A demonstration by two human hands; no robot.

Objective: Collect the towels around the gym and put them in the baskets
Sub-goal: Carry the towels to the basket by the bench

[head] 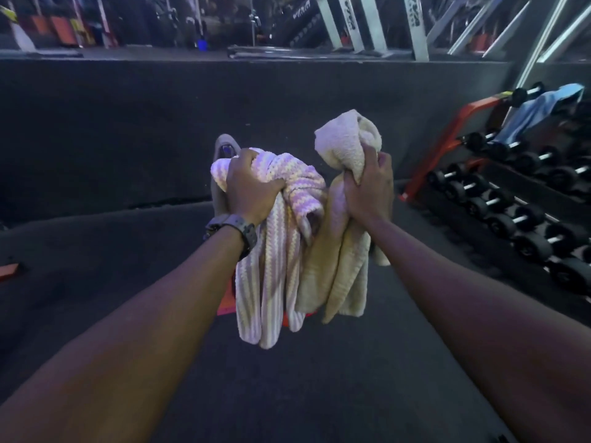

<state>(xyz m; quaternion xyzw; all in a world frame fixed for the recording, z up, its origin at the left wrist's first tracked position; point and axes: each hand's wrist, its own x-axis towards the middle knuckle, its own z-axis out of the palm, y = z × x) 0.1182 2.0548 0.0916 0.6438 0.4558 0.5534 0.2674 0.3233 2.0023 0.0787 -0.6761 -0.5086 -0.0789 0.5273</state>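
My left hand (252, 187) grips a bunched towel with purple and white stripes (275, 251), which hangs down below my wrist. Beside it, my right hand (367, 187) grips a cream towel (342, 266); one end sticks up above my fist and the rest hangs down. The two towels touch in the middle of the view, above the dark floor. A blue towel (537, 113) lies draped over the top of the dumbbell rack at the right. No basket is in view.
A red-framed rack of black dumbbells (511, 199) runs along the right side. A grey padded bench (220, 174) with an orange base is partly hidden behind the towels. Gym machines and silver frames (415, 27) stand at the back. Dark rubber floor (96, 139) spreads to the left.
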